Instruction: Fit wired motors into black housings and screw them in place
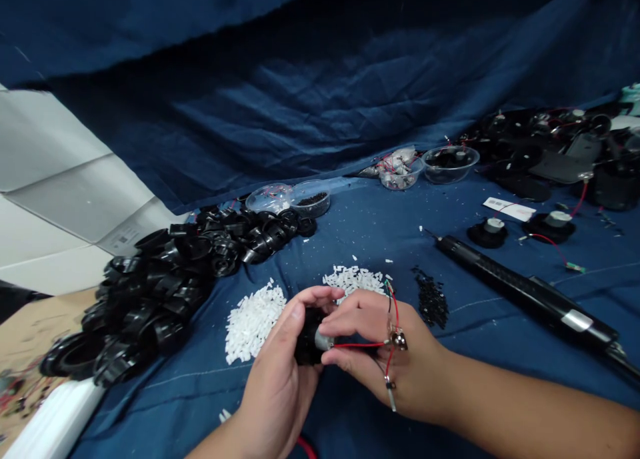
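Note:
My left hand (285,366) is wrapped round a black round plastic housing (306,342). With thumb and fingertips, my right hand (380,339) grips a small silvery motor (324,340) seated at the housing. Red wires (360,344) run from the motor across the back of my right hand to a small metal-and-board part (399,340). Just behind my hands lie two heaps of small white plastic pieces, a left heap (255,322) and a right heap (354,279). My palms hide much of the housing.
Black plastic parts (190,266) are piled at left. A black electric screwdriver (525,292) lies at right, beside small black screws (431,298). Clear tubs (450,166) stand at the back, and black motor assemblies (553,226) lie far right. Blue cloth hangs behind.

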Demonstrator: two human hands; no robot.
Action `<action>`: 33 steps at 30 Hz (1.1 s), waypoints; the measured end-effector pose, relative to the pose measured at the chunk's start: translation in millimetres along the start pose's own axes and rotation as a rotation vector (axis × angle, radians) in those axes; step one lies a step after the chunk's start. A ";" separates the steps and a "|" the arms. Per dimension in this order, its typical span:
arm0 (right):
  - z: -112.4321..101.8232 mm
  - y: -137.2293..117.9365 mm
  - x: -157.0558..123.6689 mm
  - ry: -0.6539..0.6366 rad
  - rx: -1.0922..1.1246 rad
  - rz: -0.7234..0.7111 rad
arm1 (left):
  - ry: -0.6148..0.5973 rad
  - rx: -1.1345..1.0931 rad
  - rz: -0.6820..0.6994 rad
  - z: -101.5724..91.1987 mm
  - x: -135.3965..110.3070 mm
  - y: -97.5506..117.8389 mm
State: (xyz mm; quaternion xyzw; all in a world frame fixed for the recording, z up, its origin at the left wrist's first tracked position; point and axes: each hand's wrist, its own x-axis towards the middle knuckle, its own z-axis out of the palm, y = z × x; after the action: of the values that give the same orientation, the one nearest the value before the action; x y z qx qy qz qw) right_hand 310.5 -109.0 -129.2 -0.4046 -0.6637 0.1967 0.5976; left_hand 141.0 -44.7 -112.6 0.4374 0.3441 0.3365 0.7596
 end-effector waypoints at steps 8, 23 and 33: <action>-2.2 -1.9 7.5 0.045 0.126 0.185 | -0.114 0.183 0.166 -10.7 3.8 7.0; 5.3 -13.2 9.8 0.176 0.856 0.810 | -0.138 0.556 1.024 -8.2 -16.0 20.4; 2.7 -13.7 -4.7 0.049 -0.133 0.230 | -0.018 0.574 1.018 -17.9 -12.6 22.5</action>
State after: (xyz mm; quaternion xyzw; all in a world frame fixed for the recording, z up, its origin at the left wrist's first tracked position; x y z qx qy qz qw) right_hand 303.6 -120.2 -122.6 -0.5212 -0.6098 0.2096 0.5591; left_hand 114.9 -38.5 -96.4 0.7390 0.1615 0.5487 0.3560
